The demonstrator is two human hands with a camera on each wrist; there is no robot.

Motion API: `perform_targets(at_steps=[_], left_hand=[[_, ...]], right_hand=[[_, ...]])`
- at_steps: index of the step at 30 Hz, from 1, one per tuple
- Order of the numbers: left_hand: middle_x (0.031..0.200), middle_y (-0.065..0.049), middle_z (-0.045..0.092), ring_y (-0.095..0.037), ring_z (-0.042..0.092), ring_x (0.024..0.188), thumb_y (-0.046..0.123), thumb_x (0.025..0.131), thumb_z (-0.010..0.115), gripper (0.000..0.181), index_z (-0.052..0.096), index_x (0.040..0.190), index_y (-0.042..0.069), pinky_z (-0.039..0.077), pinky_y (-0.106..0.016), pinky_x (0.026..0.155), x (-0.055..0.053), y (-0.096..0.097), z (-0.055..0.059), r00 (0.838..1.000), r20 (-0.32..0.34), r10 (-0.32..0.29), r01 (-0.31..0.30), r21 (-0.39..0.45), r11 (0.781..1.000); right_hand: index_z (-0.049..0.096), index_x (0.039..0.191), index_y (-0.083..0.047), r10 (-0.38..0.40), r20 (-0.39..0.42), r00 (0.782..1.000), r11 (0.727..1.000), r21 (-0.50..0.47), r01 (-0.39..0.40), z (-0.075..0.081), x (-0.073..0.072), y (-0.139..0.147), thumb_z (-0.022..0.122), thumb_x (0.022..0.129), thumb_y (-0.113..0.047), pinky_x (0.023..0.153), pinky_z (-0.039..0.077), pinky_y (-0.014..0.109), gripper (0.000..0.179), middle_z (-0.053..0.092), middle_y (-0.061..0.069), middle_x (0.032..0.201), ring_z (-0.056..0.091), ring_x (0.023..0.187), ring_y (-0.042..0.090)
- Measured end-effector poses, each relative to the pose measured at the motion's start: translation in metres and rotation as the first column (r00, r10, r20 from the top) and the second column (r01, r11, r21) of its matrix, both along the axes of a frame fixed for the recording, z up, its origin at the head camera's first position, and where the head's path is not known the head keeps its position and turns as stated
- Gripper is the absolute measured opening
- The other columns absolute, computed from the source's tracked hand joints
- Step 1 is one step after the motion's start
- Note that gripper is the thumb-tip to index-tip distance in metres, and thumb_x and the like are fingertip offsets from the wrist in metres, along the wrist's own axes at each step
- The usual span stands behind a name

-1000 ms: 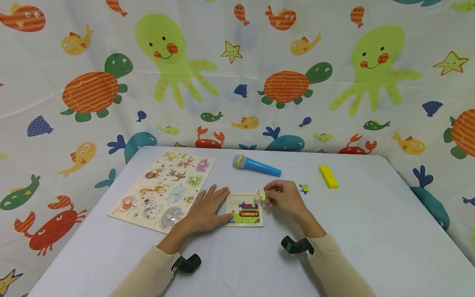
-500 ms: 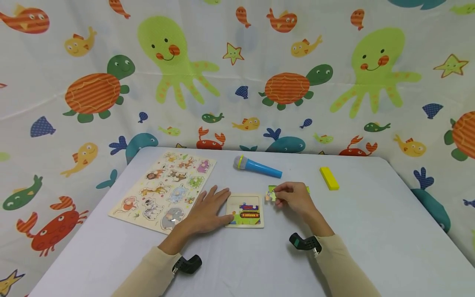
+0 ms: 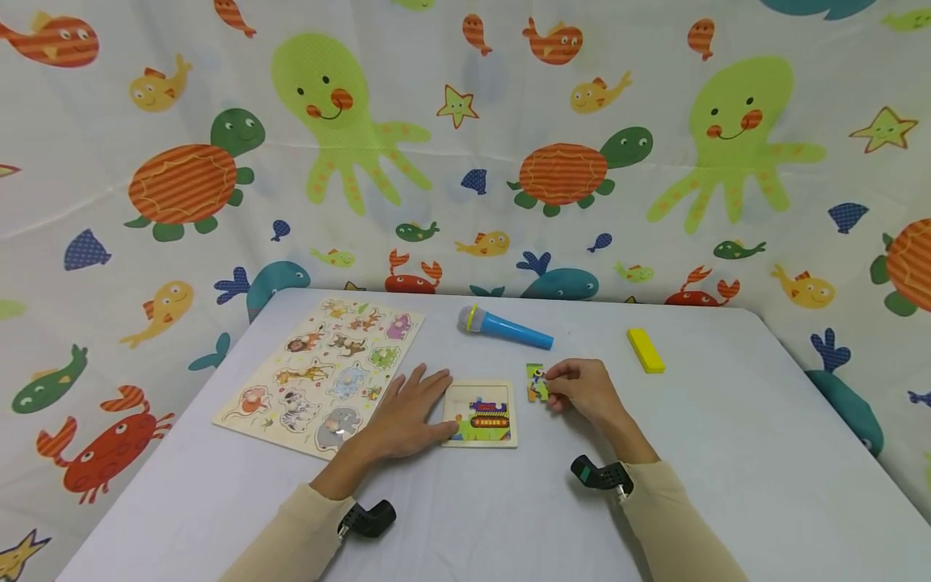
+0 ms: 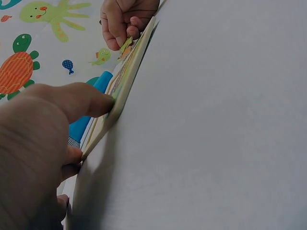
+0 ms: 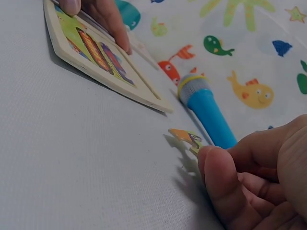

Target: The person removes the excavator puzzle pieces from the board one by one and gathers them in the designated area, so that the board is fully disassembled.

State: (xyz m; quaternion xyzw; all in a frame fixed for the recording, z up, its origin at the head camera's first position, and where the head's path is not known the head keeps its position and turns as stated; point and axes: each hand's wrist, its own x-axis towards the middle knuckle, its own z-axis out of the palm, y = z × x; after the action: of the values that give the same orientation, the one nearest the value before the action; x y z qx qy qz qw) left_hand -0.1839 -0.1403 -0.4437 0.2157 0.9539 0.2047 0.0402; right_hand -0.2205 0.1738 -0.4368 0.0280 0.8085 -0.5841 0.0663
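A small wooden puzzle tray (image 3: 478, 390) lies on the white table, with joined pieces showing a purple and orange vehicle in its lower right part. My left hand (image 3: 410, 416) rests at its left side, fingers spread and the thumb on the tray's left edge. To the right of the tray, my right hand (image 3: 587, 392) pinches a jigsaw piece (image 3: 537, 382) between thumb and fingers. In the right wrist view this piece (image 5: 184, 136) is tilted, with a shadow beside it on the table. The fingertips hide part of it.
A large animal peg puzzle board (image 3: 320, 372) lies left of my left hand. Behind the tray is a blue toy microphone (image 3: 509, 329). A yellow block (image 3: 645, 350) lies farther right. A cloth with sea animals (image 3: 465, 145) hangs behind the table.
My right hand has drawn right, away from the tray, with the jigsaw piece, which has turned in its fingers. A second loose piece seen at the right is now out of sight. The left hand stays put.
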Motion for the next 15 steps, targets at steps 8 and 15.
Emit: perform_targets(at_steps=[8,15], left_hand=[[0.166,-0.003,0.031,-0.034,0.010,0.157,0.050,0.093,0.063,0.079,0.037,0.158,0.012,0.004,-0.056,0.125,0.0000,0.0008,0.0017,1.000,0.002,0.000,0.000,-0.003,1.000],[0.166,-0.003,0.030,-0.033,0.009,0.157,0.051,0.094,0.062,0.080,0.036,0.159,0.012,0.004,-0.055,0.125,-0.0011,-0.0013,0.0005,1.000,0.014,-0.011,0.011,0.001,1.000]], right_hand=[[0.069,0.103,0.004,0.002,0.005,1.000,1.000,0.028,-0.002,0.0006,0.0004,0.0004,0.068,0.093,-0.002,0.059,0.059,0.026,0.012,0.068,0.013,0.080,0.064,0.060,0.019],[0.069,0.099,0.004,0.004,-0.012,1.000,0.998,0.066,-0.003,-0.0008,0.0005,-0.0012,0.068,0.090,0.001,0.057,0.059,0.026,0.010,0.067,0.013,0.079,0.064,0.058,0.019]])
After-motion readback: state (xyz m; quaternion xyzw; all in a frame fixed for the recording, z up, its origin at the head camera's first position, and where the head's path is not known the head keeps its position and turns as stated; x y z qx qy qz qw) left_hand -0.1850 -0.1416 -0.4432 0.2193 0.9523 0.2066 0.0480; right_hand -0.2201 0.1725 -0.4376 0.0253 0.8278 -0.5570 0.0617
